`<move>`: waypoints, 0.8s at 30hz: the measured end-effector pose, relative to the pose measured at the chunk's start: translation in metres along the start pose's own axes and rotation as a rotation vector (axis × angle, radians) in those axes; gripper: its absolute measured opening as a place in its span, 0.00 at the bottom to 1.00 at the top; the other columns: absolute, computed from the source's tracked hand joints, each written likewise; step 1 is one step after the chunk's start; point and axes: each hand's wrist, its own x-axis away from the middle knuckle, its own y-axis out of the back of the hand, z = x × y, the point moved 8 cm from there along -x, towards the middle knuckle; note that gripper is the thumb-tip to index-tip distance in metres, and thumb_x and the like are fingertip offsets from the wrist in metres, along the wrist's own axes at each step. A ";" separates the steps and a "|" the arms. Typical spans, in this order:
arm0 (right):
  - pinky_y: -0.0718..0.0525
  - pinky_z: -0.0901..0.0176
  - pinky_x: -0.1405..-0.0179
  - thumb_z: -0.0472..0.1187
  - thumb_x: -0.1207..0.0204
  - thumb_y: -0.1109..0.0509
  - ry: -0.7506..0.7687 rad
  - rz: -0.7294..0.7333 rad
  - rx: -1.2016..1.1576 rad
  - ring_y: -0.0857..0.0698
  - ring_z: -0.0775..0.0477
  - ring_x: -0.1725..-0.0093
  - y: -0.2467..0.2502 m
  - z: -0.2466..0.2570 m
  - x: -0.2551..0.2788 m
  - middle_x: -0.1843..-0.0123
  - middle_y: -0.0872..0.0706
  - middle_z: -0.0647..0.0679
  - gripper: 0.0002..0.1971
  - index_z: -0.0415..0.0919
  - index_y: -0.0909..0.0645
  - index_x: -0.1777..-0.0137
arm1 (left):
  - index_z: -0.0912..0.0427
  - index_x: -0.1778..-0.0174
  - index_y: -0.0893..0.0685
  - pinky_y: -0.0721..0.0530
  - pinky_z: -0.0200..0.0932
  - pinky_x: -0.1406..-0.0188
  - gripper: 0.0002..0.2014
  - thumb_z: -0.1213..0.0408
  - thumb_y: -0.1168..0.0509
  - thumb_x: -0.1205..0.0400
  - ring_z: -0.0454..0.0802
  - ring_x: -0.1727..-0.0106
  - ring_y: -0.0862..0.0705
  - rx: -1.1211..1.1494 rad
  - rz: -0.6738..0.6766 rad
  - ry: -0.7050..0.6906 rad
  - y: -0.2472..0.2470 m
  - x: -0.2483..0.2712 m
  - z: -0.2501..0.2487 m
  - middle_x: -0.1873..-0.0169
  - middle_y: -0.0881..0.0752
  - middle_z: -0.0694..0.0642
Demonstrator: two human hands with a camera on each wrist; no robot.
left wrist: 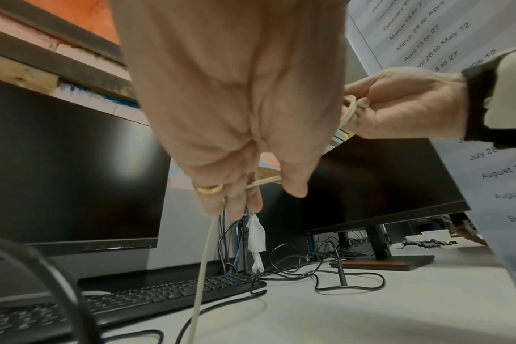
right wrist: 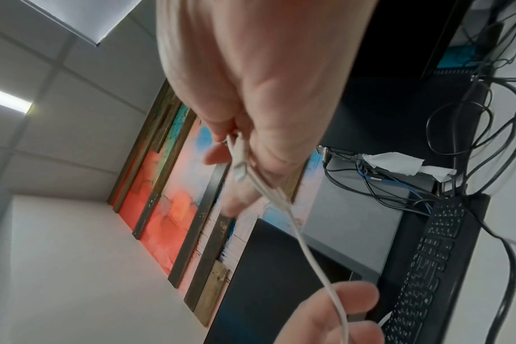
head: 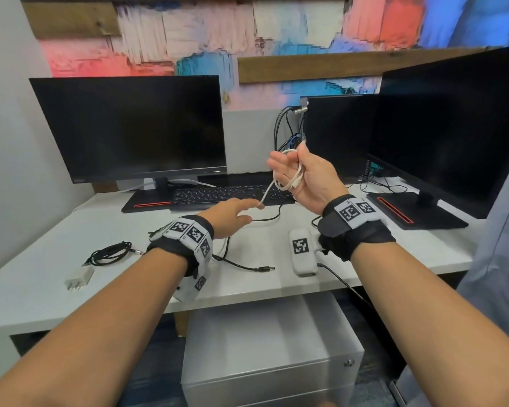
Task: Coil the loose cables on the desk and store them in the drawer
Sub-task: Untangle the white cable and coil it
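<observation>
Matt white desk (head: 276,248) — glossy black monitor (head: 130,127), rough wood trim (head: 306,69).

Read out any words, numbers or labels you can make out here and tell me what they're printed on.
All on the white sheet at right, left wrist view, lines cut off:
"March 13 to 27"
"March 28 to April"
"April 13 to 27"
"April 28 to May 12"
"July 28"
"August 13"
Higher and lower lines: too blurred.
Wristbands: square code markers, no words.
Left monitor logo: too small.
</observation>
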 end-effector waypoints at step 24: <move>0.24 0.66 0.70 0.37 0.15 0.46 -0.051 0.122 1.307 0.19 0.45 0.66 0.003 -0.031 0.007 0.68 0.21 0.46 0.15 0.30 0.19 0.48 | 0.57 0.47 0.17 0.28 0.40 0.52 0.10 0.60 0.42 0.15 0.47 0.50 0.21 0.012 -0.325 -0.077 0.058 0.009 -0.006 0.50 0.20 0.52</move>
